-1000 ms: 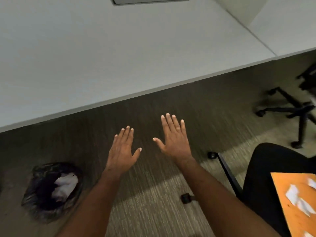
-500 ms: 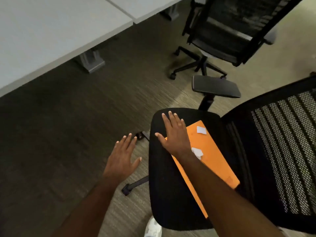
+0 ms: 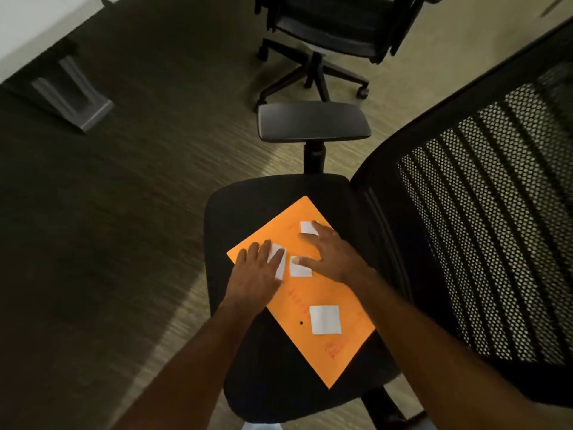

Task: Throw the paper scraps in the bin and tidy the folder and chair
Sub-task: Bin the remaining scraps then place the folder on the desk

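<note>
— Folder [image 3: 313, 293] location?
— Orange, flat on my black chair [image 3: 248, 212] seat, white paper scraps [image 3: 325, 319] scattered on it.
— Grip?
— Left hand [image 3: 259, 271] and right hand [image 3: 333, 252] spread flat, pressing scraps — nothing grasped.

Mesh backrest [image 3: 483, 212] walls the folder's [image 3: 313, 305] right; left lies open.

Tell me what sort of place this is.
Probably an office: a mesh-backed swivel chair holding an orange folder, a second wheeled chair behind it, a desk leg and carpeted floor.
</note>
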A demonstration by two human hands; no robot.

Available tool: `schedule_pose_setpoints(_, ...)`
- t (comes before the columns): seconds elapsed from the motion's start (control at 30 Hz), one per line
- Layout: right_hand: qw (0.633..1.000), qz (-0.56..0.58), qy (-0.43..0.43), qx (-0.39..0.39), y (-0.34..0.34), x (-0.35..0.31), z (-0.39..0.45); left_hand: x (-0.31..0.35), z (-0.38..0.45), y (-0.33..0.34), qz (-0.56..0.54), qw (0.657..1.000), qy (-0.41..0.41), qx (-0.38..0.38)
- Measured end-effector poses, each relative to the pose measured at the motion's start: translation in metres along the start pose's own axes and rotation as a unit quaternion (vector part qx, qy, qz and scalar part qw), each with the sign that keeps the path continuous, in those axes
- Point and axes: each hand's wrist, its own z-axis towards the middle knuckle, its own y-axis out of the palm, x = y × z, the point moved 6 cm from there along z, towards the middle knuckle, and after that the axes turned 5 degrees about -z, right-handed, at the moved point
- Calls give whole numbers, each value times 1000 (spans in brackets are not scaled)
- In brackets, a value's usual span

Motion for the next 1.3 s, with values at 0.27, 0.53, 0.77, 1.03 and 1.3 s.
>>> schedule_pose_setpoints(0.27,992,-85,-1,93,29,-21,-27,12,10,-1,32,999,15,-12)
schedule_pose_setpoints(0.53,993,-27,-25,109,10,-16,-28,10,9,-3,17,1000,-5,3)
schedule_pose_setpoints(0.77,981,183,-13,-65,17,16,-100,10,3,-3,9,1000,-4,26)
schedule_pose_setpoints(1.03,997,-46,25,-65,68,13,-131,10,-4,0,5,999,0,41)
schedule_pose_setpoints(1.3,994,77,79,13,53,12,-94,-8,-40,-4,-150,984,51,77)
